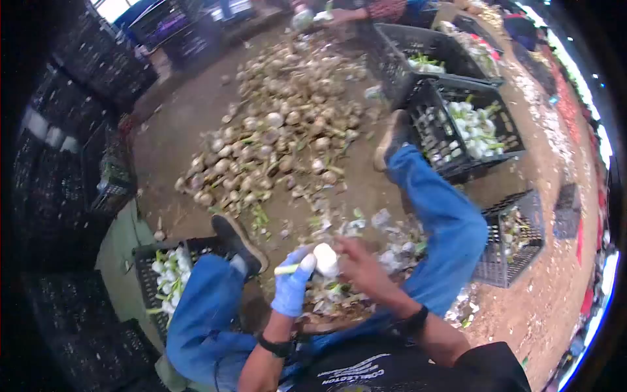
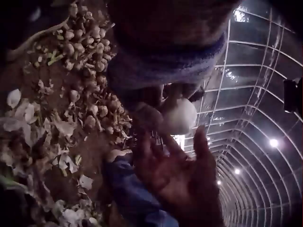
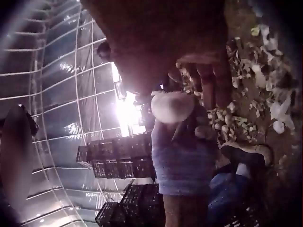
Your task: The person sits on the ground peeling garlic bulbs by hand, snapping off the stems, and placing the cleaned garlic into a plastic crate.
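Observation:
A white peeled garlic bulb [image 1: 326, 260] with a pale green stem [image 1: 286, 269] is gripped by my gloved left hand [image 1: 294, 277], its thumb lying along the bulb. My bare right hand [image 1: 359, 262] is at the bulb's right side, fingers bent; whether they touch it is hard to tell. In the right wrist view the bulb [image 3: 173, 107] rests in the gloved fingers, with my right hand [image 3: 165, 47] above. The left wrist view shows the bulb [image 2: 181, 116] beside my right hand [image 2: 182, 182], whose fingers are spread.
A heap of unpeeled garlic [image 1: 281, 130] covers the ground ahead. Crates of white bulbs stand at the right [image 1: 516, 134] and left [image 1: 140, 274]. Peeled skins [image 1: 392, 251] lie between my legs. Another person's arm [image 1: 353, 16] reaches in at the top.

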Motion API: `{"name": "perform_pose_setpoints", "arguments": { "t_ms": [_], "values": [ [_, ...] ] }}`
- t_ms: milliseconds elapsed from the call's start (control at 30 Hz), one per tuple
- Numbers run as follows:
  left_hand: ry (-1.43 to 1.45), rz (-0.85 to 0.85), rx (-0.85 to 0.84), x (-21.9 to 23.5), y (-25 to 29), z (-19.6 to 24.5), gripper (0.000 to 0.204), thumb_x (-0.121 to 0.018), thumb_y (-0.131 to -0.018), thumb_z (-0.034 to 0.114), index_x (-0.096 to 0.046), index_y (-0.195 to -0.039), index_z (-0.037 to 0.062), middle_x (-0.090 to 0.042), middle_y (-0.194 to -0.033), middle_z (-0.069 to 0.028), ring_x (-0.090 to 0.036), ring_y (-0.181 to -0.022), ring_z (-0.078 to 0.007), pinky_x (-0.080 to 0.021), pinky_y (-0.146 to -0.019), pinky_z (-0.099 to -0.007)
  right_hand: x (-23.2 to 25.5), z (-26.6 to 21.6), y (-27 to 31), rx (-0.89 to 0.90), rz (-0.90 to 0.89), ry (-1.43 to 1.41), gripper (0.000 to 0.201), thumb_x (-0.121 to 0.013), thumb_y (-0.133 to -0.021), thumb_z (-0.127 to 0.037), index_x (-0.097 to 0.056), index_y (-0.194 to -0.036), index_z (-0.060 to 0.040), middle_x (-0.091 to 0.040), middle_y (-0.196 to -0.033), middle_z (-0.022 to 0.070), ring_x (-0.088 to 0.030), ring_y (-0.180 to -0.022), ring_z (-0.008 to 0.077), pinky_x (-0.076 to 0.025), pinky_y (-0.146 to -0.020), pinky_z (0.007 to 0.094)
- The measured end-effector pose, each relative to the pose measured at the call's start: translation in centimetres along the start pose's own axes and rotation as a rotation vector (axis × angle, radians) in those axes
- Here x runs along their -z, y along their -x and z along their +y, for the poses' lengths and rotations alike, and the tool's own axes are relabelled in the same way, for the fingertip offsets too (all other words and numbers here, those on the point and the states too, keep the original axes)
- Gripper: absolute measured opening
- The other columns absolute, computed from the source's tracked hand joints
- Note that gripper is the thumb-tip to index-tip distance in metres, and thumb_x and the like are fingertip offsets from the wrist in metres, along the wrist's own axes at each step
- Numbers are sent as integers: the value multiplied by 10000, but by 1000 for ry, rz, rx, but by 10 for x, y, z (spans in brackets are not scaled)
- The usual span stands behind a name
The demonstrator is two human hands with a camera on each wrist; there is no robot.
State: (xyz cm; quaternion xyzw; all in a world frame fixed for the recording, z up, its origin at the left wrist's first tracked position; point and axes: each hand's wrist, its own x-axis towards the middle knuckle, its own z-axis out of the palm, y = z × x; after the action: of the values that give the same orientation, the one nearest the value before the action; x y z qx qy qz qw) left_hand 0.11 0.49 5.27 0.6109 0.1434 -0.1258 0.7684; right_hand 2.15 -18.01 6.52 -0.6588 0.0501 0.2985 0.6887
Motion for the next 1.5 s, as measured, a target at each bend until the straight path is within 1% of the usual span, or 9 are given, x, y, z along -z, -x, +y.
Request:
{"name": "perform_pose_setpoints", "arguments": {
  "t_ms": [67, 167, 433, 500, 567, 833, 1100, 1233, 1500],
  "values": [
    [-139, -66, -81, -7, 1, -10, 526, -661, -857, 235, -520, -1300, -12, -614, -1170, -106, -586, -1067, -185, -475, -916, -310, -1, 21, -11, 184, 64, 338, 569, -602, -931, -328, -442, -1378, -14, -600, -1183, 134, -616, -920, 166, -517, -738, 295],
    [-244, -153, -81, -19, 6, -10, 590, -688, -835, 142, -455, -1359, 2, -547, -1268, -123, -568, -1116, -198, -461, -958, -322, 27, 4, -22, -168, 24, -194, 493, -602, -936, -339, -508, -1283, -2, -640, -1067, 112, -665, -847, 218, -532, -669, 318],
    [-224, -146, 22, -9, 2, -2, 448, -633, -897, 179, -543, -1291, -15, -643, -1175, -110, -603, -1081, -182, -476, -938, -325, 261, -120, -78, 640, 447, -750, 526, -435, -989, -473, -475, -1218, -1, -645, -999, 169, -638, -828, 240, -528, -680, 327],
    [-324, -95, -5, -10, 0, 2, 400, -627, -904, 173, -575, -1259, -2, -661, -1140, -94, -612, -1061, -167, -484, -922, -317, 245, -141, -95, 482, 831, -819, 554, -457, -978, -480, -477, -1198, 28, -639, -1017, 183, -627, -844, 232, -526, -705, 320],
    [-266, -117, 17, -15, -5, 4, 398, -601, -910, 261, -616, -1208, -4, -667, -1139, -108, -600, -1055, -182, -457, -942, -325, 274, -69, -157, 263, 342, -512, 448, -510, -961, -405, -576, -1062, 26, -660, -955, 141, -647, -743, 208, -545, -676, 326],
    [-11, 40, 235, 2, -22, -11, 337, -591, -933, 152, -584, -1227, -14, -654, -1088, -83, -589, -1002, -137, -479, -891, -291, 85, 53, -286, 94, 366, 1177, 454, -607, -874, -351, -623, -1057, 65, -655, -974, 280, -632, -911, 433, -492, -844, 483],
    [35, 150, 180, 10, -28, -26, 328, -540, -961, 175, -591, -1248, 25, -647, -1125, -57, -605, -955, -129, -518, -767, -256, 85, 52, -238, 224, 335, 912, 309, -583, -871, -251, -674, -967, 28, -624, -780, 275, -623, -742, 438, -487, -661, 488],
    [214, 374, 6, 7, -34, -29, 407, -530, -969, 200, -497, -1327, 9, -610, -1132, -76, -550, -1029, -129, -510, -788, -265, 57, -30, -145, 131, -38, 627, 269, -601, -888, -191, -679, -1092, -34, -650, -730, 80, -601, -621, 157, -473, -589, 328],
    [348, -9, 52, 7, -12, -16, 497, -536, -932, 357, -528, -1295, 17, -627, -1115, -102, -635, -941, -192, -558, -738, -335, 18, -91, -29, 108, -146, 254, 275, -618, -918, -218, -626, -1117, -29, -608, -736, 0, -551, -616, 66, -449, -555, 230]
  ]
}}
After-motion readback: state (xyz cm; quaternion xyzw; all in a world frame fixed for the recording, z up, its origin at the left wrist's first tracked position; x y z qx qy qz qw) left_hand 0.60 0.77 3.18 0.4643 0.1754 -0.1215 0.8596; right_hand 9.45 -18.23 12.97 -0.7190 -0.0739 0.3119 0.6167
